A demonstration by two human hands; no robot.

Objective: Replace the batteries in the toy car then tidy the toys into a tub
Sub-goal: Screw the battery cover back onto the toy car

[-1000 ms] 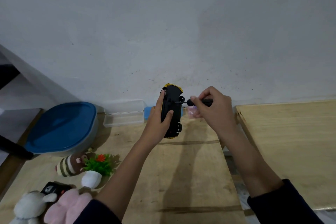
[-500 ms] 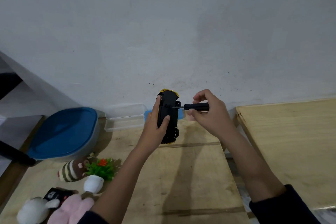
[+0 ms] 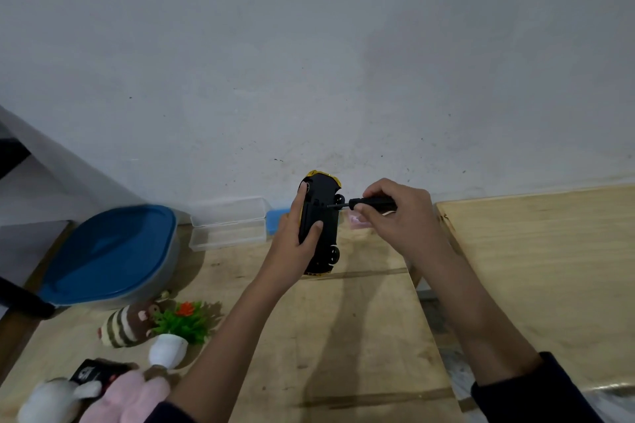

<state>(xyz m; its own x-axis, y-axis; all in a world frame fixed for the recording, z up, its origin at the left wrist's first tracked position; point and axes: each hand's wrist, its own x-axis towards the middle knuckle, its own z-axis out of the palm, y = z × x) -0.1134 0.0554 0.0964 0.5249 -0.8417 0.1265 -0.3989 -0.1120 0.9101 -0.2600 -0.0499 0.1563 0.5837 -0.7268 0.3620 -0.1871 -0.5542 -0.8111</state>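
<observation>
My left hand (image 3: 298, 240) grips a yellow toy car (image 3: 321, 216) upright above the table, its black underside turned to the right. My right hand (image 3: 395, 216) pinches a small black screwdriver (image 3: 367, 204) whose tip touches the car's underside near the upper wheel. A grey tub with a blue lid (image 3: 106, 254) stands at the left. Toys lie at the lower left: a striped plush (image 3: 125, 324), a small artificial plant in a white pot (image 3: 178, 330), a white plush (image 3: 51, 400), a pink plush (image 3: 127, 395) and a black remote (image 3: 94, 371).
A clear plastic box (image 3: 228, 221) lies open against the wall, with a blue item (image 3: 276, 216) beside it and a small pink item (image 3: 357, 220) behind my right hand. A second wooden table (image 3: 549, 268) stands to the right across a narrow gap (image 3: 443, 319).
The car and both hands have shifted slightly lower and leftward in view. The screwdriver tip stays on the car's underside while my right hand's fingers reposition on the handle.
</observation>
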